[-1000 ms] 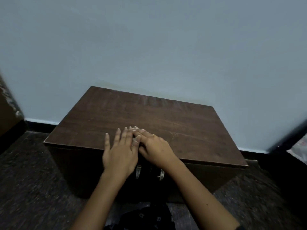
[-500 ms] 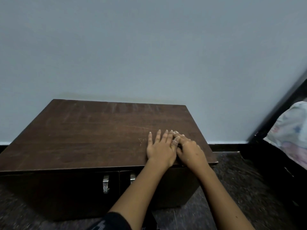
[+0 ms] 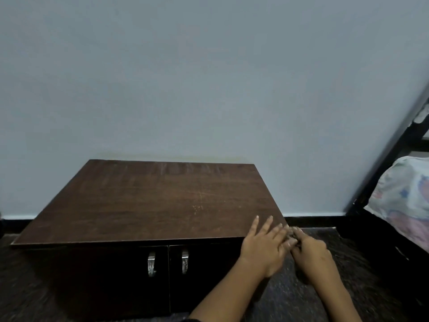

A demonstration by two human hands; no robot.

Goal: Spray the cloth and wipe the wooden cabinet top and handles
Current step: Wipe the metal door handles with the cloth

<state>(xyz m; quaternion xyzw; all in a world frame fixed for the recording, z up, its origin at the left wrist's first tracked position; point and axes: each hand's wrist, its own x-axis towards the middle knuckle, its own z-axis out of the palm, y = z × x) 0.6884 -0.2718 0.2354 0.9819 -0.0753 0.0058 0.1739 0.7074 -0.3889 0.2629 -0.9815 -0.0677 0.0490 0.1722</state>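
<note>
A low dark wooden cabinet stands against the wall, its brown top bare, with faint scratches near the right. Two metal handles hang side by side on its dark doors. My left hand lies flat with fingers spread at the top's front right corner. My right hand is just past that corner, fingers curled and touching the left hand's fingertips. No cloth or spray bottle shows.
A plain pale wall rises behind the cabinet. A dark bed frame slants at the right, with a patterned pillow on it. The floor is dark speckled stone.
Both hands have slid to the right along the cabinet top, from the front middle to its front right corner. The right hand is now off the edge. The view has shifted.
</note>
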